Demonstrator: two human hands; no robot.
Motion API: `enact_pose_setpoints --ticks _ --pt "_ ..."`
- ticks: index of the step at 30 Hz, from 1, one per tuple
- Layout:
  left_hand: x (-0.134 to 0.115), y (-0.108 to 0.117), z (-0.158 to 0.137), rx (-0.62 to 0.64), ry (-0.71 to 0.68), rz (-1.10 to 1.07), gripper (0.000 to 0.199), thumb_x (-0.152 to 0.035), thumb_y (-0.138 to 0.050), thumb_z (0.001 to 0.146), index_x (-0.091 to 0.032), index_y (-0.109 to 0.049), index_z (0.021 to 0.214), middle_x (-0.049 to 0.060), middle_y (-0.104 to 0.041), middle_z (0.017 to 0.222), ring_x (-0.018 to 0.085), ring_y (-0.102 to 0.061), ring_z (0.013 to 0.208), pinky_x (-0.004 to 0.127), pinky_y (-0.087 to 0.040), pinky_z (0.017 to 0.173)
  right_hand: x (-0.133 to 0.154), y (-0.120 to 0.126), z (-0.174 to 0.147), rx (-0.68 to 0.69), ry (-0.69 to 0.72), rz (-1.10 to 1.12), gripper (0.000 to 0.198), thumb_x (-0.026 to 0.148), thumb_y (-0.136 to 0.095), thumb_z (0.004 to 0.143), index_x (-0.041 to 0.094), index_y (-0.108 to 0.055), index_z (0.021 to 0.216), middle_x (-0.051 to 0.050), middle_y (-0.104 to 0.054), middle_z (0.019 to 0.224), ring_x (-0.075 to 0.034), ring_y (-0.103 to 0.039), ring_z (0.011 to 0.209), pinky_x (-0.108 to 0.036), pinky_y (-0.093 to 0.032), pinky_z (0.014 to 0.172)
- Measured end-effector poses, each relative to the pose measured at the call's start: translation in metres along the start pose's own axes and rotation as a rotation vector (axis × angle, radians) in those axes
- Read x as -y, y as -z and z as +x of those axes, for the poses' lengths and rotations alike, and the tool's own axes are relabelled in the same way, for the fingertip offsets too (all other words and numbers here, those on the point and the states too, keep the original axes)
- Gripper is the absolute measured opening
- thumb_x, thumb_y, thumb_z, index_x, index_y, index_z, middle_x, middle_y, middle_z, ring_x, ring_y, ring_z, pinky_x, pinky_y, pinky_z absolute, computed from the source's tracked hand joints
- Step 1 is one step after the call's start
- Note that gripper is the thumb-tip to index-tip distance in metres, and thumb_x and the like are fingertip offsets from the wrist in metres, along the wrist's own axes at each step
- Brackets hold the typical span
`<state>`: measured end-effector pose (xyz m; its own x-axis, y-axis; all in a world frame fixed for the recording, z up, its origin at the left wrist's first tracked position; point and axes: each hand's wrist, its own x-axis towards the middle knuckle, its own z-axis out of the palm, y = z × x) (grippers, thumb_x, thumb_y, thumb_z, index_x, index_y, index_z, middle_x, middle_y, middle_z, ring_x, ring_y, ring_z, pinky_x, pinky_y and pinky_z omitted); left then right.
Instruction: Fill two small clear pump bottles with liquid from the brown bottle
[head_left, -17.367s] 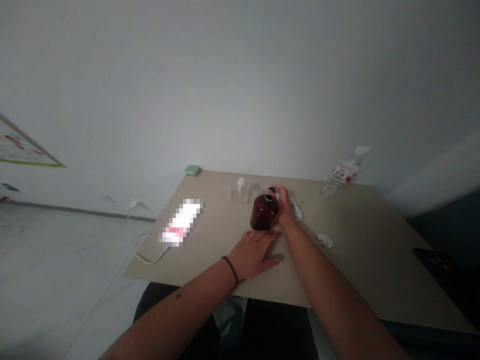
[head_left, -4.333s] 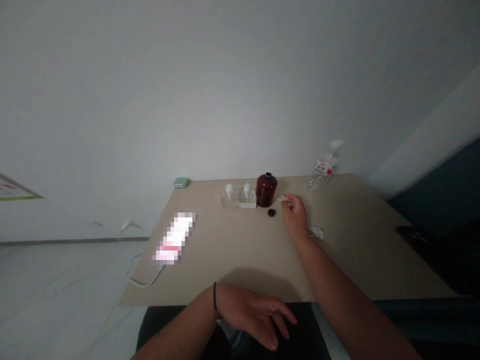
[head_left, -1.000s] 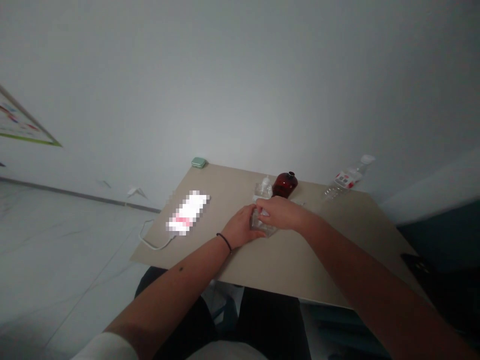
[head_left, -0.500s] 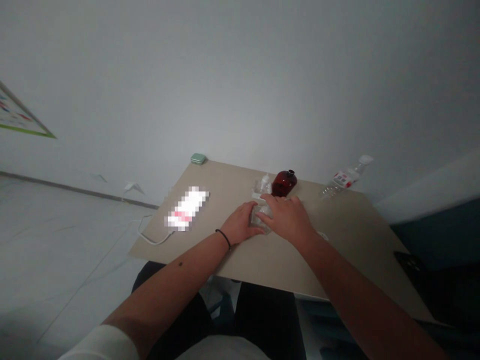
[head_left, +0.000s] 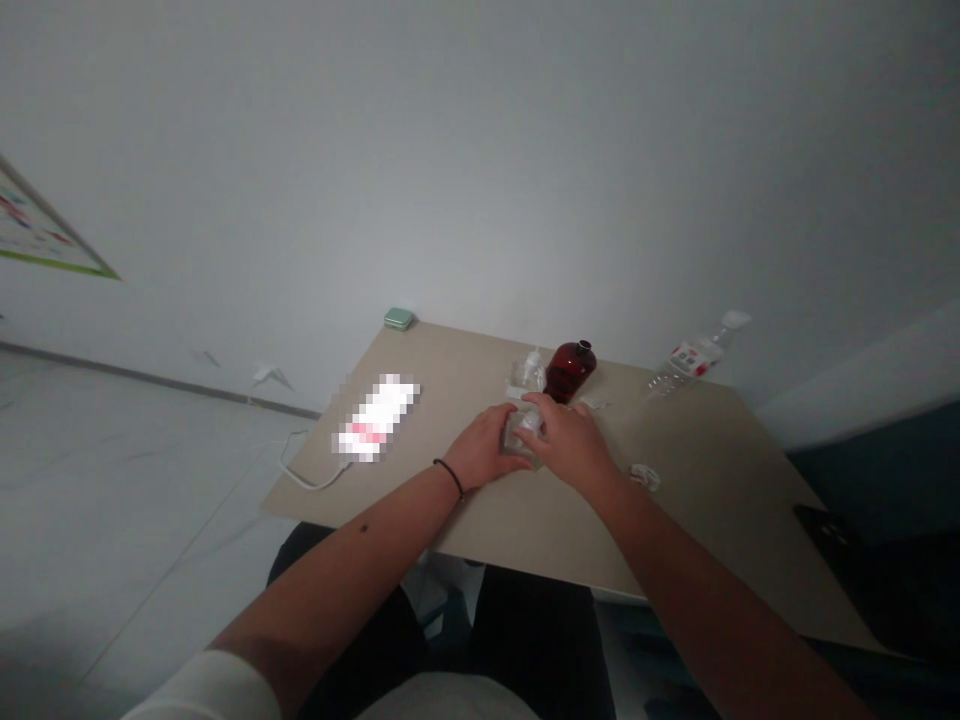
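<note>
On the table, my left hand is wrapped round the side of a small clear bottle. My right hand pinches at the white top of this same bottle, and its fingers partly hide that top. Just behind stands a second clear bottle with a white pointed top. Beside it is a dark red-brown bottle with an uncapped neck, its lower part behind my right hand. A small white piece shows past my right knuckles; its kind is unclear.
A lit phone, blurred out, lies left with a white cable running off the edge. A small green case sits at the back left corner. A clear plastic bottle is at the back right. White coiled item lies near my right wrist.
My right hand has shifted slightly toward me and its fingers have turned at the bottle's top, uncovering more of the things behind. My left hand keeps its hold.
</note>
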<state>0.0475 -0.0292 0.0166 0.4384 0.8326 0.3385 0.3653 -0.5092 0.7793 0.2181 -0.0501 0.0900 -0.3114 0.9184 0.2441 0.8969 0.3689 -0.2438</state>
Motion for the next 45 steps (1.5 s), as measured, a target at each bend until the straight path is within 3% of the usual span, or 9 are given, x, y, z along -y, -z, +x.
enact_pose_setpoints --ticks 8,13,18,22,27,32,37,42,45 --pt "-0.002 0.0 0.0 -0.01 0.002 -0.005 0.083 -0.041 -0.088 0.068 -0.015 -0.046 0.135 0.018 -0.058 0.131 0.034 -0.057 0.123 0.052 -0.045 0.108 -0.03 -0.063 -0.021 -0.408 -0.128 0.662 0.066 0.029 -0.057 0.077 0.029 -0.042 0.141 -0.011 -0.059 0.128 -0.028 -0.058 0.116 -0.05 -0.047 0.098" --pt "-0.004 -0.001 -0.001 -0.022 0.012 0.006 0.082 -0.04 -0.088 0.068 -0.015 -0.047 0.134 0.018 -0.058 0.129 0.033 -0.058 0.121 0.051 -0.046 0.107 -0.012 -0.08 -0.023 -0.515 -0.319 0.874 0.066 0.04 -0.072 0.075 0.026 -0.048 0.134 -0.011 -0.064 0.117 -0.027 -0.062 0.107 -0.048 -0.049 0.095" --pt "-0.004 -0.001 -0.001 -0.013 0.019 0.024 0.082 -0.038 -0.089 0.067 -0.016 -0.046 0.134 0.016 -0.058 0.128 0.032 -0.057 0.121 0.051 -0.046 0.107 -0.008 -0.074 -0.029 -0.494 -0.342 1.121 0.044 0.046 -0.057 0.089 0.026 -0.051 0.127 -0.011 -0.07 0.118 -0.025 -0.066 0.11 -0.047 -0.05 0.096" --pt "-0.004 -0.001 -0.001 -0.011 0.021 0.026 0.08 -0.04 -0.087 0.069 -0.016 -0.046 0.133 0.016 -0.058 0.127 0.032 -0.058 0.119 0.051 -0.046 0.106 -0.008 -0.075 -0.03 -0.471 -0.315 1.04 0.051 0.046 -0.065 0.082 0.025 -0.047 0.125 -0.014 -0.068 0.123 -0.027 -0.064 0.116 -0.049 -0.048 0.1" --pt "-0.006 -0.001 -0.002 -0.004 0.016 0.024 0.08 -0.038 -0.088 0.068 -0.017 -0.046 0.132 0.016 -0.057 0.129 0.032 -0.057 0.122 0.051 -0.045 0.107 -0.007 -0.08 -0.027 -0.528 -0.369 1.023 0.031 0.047 -0.046 0.093 0.027 -0.045 0.117 -0.011 -0.069 0.112 -0.024 -0.066 0.107 -0.049 -0.05 0.096" --pt "-0.008 -0.001 -0.002 -0.005 0.034 0.03 0.077 -0.041 -0.086 0.07 -0.015 -0.047 0.132 0.016 -0.058 0.126 0.032 -0.058 0.118 0.05 -0.046 0.106 -0.007 -0.082 -0.027 -0.547 -0.291 0.962 0.047 0.043 -0.064 0.08 0.027 -0.043 0.119 -0.012 -0.065 0.116 -0.026 -0.064 0.109 -0.048 -0.049 0.097" --pt "-0.008 0.0 -0.002 0.003 0.017 0.02 0.079 -0.039 -0.087 0.068 -0.015 -0.046 0.131 0.016 -0.058 0.128 0.032 -0.057 0.122 0.05 -0.045 0.108 -0.007 -0.077 -0.03 -0.49 -0.339 0.99 0.031 0.04 -0.043 0.091 0.028 -0.043 0.119 -0.009 -0.067 0.115 -0.023 -0.065 0.109 -0.045 -0.051 0.094" --pt "-0.005 -0.002 -0.002 -0.002 0.011 0.033 0.077 -0.041 -0.086 0.07 -0.017 -0.045 0.131 0.016 -0.058 0.127 0.031 -0.058 0.119 0.05 -0.046 0.106 -0.004 -0.077 -0.03 -0.51 -0.282 0.964 0.049 0.041 -0.06 0.081 0.027 -0.044 0.125 -0.01 -0.065 0.116 -0.025 -0.063 0.108 -0.047 -0.05 0.096" --pt "-0.003 -0.003 -0.002 -0.008 -0.01 0.042 0.075 -0.04 -0.084 0.072 -0.017 -0.045 0.131 0.015 -0.058 0.127 0.031 -0.058 0.118 0.05 -0.046 0.106 -0.001 -0.079 -0.027 -0.507 -0.327 0.903 0.044 0.042 -0.067 0.078 0.025 -0.053 0.115 -0.011 -0.064 0.116 -0.026 -0.062 0.107 -0.049 -0.049 0.097"
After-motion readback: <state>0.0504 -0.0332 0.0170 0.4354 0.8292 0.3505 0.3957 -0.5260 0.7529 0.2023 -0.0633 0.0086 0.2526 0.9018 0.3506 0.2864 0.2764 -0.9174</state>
